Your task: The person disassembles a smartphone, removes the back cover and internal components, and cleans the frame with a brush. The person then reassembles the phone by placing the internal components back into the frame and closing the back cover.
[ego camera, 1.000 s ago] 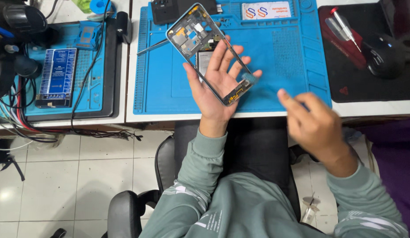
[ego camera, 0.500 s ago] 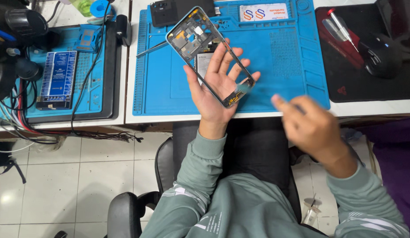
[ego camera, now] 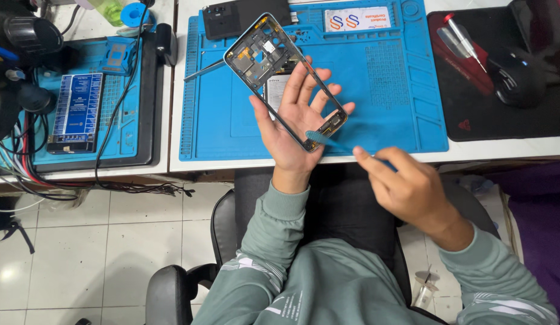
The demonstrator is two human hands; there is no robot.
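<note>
The frame (ego camera: 274, 66) on your left hand (ego camera: 295, 129) looks like hard plastic with a thin shiny metal edge. Your right hand (ego camera: 406, 189) holds a smooth blue plastic pick (ego camera: 321, 138). The blue mat (ego camera: 376, 84) looks soft, rubbery and dull. Your sleeves (ego camera: 274, 241) are soft green cloth. The floor (ego camera: 81, 253) is glossy white tile.

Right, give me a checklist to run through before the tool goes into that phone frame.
1. Left hand supports the phone frame from beneath: ok.
2. Right hand grips the blue pry tool: ok.
3. Tool tip at the frame's lower corner: ok; touching, cannot tell.
4. Frame held over the blue mat: ok.
5. Tweezers lie apart from the hands: ok.
6. Loose screws inside frame: cannot tell.
</note>
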